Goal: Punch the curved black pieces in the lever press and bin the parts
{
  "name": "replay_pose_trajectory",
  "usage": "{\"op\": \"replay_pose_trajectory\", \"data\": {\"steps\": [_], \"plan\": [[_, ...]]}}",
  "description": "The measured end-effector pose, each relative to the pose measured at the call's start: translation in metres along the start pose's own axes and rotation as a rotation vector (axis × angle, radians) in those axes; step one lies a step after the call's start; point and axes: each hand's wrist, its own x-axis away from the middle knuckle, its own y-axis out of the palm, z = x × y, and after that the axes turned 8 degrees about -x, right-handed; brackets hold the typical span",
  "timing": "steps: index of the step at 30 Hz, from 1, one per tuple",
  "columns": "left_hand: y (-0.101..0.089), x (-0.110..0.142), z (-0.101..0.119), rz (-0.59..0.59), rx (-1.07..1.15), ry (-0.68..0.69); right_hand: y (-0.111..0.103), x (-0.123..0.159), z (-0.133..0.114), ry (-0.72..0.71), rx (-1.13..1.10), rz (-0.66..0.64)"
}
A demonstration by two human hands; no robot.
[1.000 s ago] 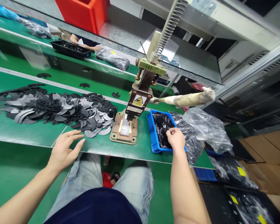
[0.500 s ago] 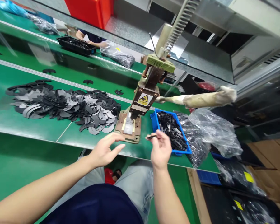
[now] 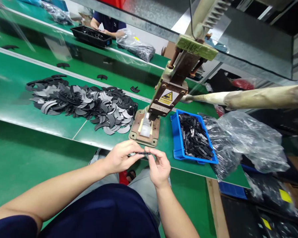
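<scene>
Between both hands, in front of the press, is a thin black plastic strip [image 3: 144,153]. My left hand [image 3: 121,156] pinches its left end between thumb and fingers. The other end is pinched by my right hand [image 3: 160,166]. Just beyond them stands a hand press [image 3: 167,96] with a long wrapped lever; a pale plate [image 3: 146,128] lies on its base. A heap of grey and black curved plastic pieces [image 3: 89,102] spreads to the left of the press. On its right, a blue bin [image 3: 177,145] holds many slim black parts.
Clear plastic bags [image 3: 248,138] lie right of the bin, and the press lever [image 3: 248,97] reaches out above them. Behind a low rail, several curved pieces rest on a green strip. Across from me a person [image 3: 109,26] works by a black tray [image 3: 91,37].
My right hand has brought the black strip leftward to my left hand. My left hand, open before, now pinches the strip too. The whole view has shifted slightly.
</scene>
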Motion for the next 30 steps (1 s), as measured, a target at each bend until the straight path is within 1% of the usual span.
{"op": "replay_pose_trajectory", "data": {"steps": [5,8,9,11,14,15,16,18,20,21,22,24,26,27,28,29,30], "plan": [[-0.001,0.003,-0.002,-0.005,-0.011,0.015,0.000,-0.001,-0.001,-0.063,0.044,-0.039],[-0.002,0.003,-0.001,-0.014,0.011,-0.017,-0.001,-0.005,-0.003,-0.110,0.060,-0.062],[-0.002,0.003,0.000,-0.030,0.035,-0.057,-0.002,-0.007,-0.004,-0.127,0.067,-0.075],[-0.003,0.002,0.001,-0.093,0.146,-0.214,-0.003,-0.012,-0.007,-0.163,0.088,-0.117],[-0.002,-0.001,-0.001,-0.253,0.511,-0.536,-0.005,-0.021,-0.012,-0.209,0.123,-0.221],[-0.001,-0.002,-0.002,-0.311,0.649,-0.612,-0.005,-0.024,-0.014,-0.227,0.136,-0.265],[-0.001,-0.003,-0.004,-0.365,0.769,-0.659,-0.005,-0.027,-0.016,-0.250,0.150,-0.311],[0.000,-0.004,-0.009,-0.437,0.919,-0.686,-0.007,-0.032,-0.019,-0.306,0.186,-0.401],[0.000,-0.009,-0.019,-0.424,0.930,-0.668,-0.013,-0.040,-0.023,-0.334,0.246,-0.440],[-0.001,-0.013,-0.027,-0.383,0.887,-0.652,-0.018,-0.045,-0.025,-0.325,0.281,-0.410],[-0.002,-0.018,-0.035,-0.324,0.816,-0.633,-0.024,-0.053,-0.029,-0.311,0.316,-0.345],[-0.005,-0.035,-0.056,-0.174,0.615,-0.581,-0.037,-0.075,-0.042,-0.307,0.347,-0.117],[-0.008,-0.056,-0.078,-0.050,0.353,-0.512,-0.047,-0.104,-0.065,-0.390,0.298,0.145],[-0.009,-0.067,-0.088,-0.020,0.203,-0.472,-0.050,-0.121,-0.080,-0.465,0.252,0.246],[-0.010,-0.078,-0.097,-0.020,0.057,-0.426,-0.051,-0.137,-0.096,-0.555,0.195,0.304],[-0.010,-0.088,-0.104,-0.040,-0.078,-0.372,-0.051,-0.153,-0.113,-0.643,0.140,0.315],[-0.010,-0.096,-0.110,-0.080,-0.191,-0.309,-0.049,-0.167,-0.130,-0.705,0.104,0.283]]}}
